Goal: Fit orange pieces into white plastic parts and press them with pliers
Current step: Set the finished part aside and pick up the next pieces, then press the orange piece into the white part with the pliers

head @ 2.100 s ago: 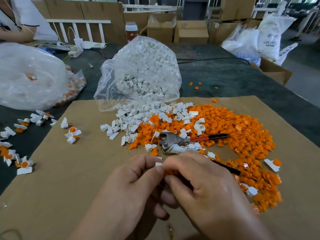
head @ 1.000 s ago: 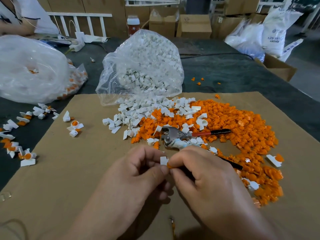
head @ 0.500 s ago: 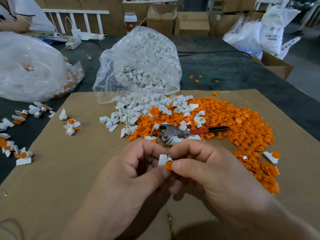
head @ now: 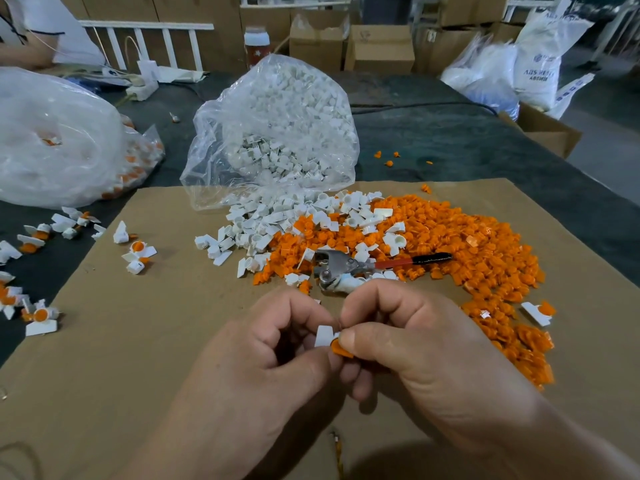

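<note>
- The left grip (head: 263, 368) is curled; its thumb and fingers pinch one white part (head: 323, 336).
- The right grip (head: 422, 348) is curled too; its thumb and first finger pinch one orange piece (head: 339, 348) right against the white part, between the two grips.
- How far the orange piece sits inside the white part is hard to see; fingers cover most of both.
- One pair of pliers (head: 341, 266) lies just past the grips on the heaps; no grip touches it; only one red and black handle shows, and the rest is behind the right grip.
- The orange heap (head: 467, 244) spreads past and to the right of the right grip; there are too many to count.
- The white heap (head: 277, 220) lies past the left grip, touching the orange heap; there are too many to count here too.
- Two clear bags: the white-parts bag (head: 277, 126) stands past the white heap with its mouth open to it; the other bag (head: 52, 140) is far to the left, cut off by the edge, and what is inside looks blurry.
- Small joined white-and-orange pieces (head: 138, 252) lie scattered to the left of the left grip; some are cut off at the edge.
- Four loose orange bits (head: 388, 163) lie on the dark desk (head: 450, 140), well past the right grip.
- The brown cardboard sheet (head: 138, 358) is under both grips.
- A person (head: 45, 32) far off to the left is mostly cut off.
</note>
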The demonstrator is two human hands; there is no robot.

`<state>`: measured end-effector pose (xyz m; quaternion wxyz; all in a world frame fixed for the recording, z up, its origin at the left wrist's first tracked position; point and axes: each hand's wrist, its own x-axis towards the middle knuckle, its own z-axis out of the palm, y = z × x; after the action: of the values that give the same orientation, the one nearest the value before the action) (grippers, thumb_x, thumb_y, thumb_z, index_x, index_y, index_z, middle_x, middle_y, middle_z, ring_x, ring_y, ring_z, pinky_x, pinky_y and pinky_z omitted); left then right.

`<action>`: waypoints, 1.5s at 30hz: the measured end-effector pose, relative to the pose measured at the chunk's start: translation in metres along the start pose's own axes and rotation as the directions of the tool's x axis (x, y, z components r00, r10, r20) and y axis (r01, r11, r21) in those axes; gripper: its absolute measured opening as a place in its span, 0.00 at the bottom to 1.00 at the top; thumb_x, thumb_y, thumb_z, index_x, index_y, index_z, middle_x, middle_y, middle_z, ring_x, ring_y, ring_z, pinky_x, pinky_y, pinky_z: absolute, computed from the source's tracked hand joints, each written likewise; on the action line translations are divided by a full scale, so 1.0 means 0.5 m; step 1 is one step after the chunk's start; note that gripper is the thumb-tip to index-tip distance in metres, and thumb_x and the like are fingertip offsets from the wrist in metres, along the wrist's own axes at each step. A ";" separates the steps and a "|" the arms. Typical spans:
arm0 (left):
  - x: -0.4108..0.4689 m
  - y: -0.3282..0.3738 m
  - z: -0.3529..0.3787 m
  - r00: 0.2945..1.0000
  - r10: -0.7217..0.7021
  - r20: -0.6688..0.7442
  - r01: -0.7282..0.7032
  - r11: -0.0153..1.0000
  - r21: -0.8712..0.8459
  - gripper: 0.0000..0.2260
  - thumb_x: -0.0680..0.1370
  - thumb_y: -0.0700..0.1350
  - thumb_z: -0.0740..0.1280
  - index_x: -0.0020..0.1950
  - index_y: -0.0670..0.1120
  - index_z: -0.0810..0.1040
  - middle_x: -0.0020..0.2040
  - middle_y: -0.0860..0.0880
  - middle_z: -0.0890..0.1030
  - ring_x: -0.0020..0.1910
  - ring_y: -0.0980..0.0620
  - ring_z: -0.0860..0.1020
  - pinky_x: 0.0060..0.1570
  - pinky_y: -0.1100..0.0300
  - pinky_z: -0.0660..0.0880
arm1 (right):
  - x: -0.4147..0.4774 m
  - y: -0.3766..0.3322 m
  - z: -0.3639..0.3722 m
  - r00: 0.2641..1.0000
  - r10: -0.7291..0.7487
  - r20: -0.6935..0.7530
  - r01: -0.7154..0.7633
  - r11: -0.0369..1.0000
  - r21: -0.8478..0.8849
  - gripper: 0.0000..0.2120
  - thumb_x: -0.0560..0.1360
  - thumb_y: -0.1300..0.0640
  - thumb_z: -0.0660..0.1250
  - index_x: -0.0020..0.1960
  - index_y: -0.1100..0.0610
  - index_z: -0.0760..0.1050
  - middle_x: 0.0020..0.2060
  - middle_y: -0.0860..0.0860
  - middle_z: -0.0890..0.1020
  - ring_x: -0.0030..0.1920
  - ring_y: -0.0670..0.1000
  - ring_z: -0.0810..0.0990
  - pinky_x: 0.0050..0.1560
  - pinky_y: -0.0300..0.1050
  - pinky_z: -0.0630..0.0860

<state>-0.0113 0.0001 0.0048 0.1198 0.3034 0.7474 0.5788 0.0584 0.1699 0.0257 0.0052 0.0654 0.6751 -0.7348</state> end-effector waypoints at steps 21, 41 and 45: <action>0.034 0.020 -0.034 0.939 -0.332 -0.086 0.229 0.795 -0.562 0.12 0.57 0.45 0.75 0.39 0.47 0.85 0.30 0.44 0.75 0.25 0.55 0.74 0.21 0.66 0.71 | 0.022 0.006 -0.071 0.973 -0.172 -0.156 -0.163 -0.023 -0.986 0.31 0.77 0.43 0.53 0.77 0.44 0.46 0.76 0.46 0.53 0.76 0.49 0.48 0.77 0.54 0.45; 0.035 0.003 -0.041 0.948 -0.315 -0.044 0.241 0.802 -0.547 0.13 0.59 0.36 0.78 0.42 0.47 0.85 0.31 0.45 0.77 0.27 0.54 0.75 0.22 0.63 0.72 | 0.031 -0.005 -0.058 0.917 -0.332 -0.219 -0.251 -0.057 -0.966 0.21 0.73 0.44 0.54 0.64 0.47 0.67 0.51 0.46 0.74 0.54 0.51 0.69 0.59 0.51 0.60; 0.032 0.008 -0.044 0.956 -0.281 -0.079 0.187 0.797 -0.575 0.12 0.60 0.38 0.78 0.41 0.48 0.85 0.33 0.45 0.77 0.28 0.54 0.76 0.24 0.64 0.73 | 0.014 -0.032 -0.053 0.857 -0.476 -0.196 -0.144 0.143 -0.979 0.19 0.72 0.44 0.61 0.60 0.50 0.71 0.44 0.46 0.74 0.44 0.50 0.72 0.44 0.48 0.67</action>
<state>-0.0343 -0.0074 0.0178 0.2139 0.1125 0.5831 0.7756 0.0523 0.1984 0.0388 -0.2017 0.1423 0.9660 -0.0766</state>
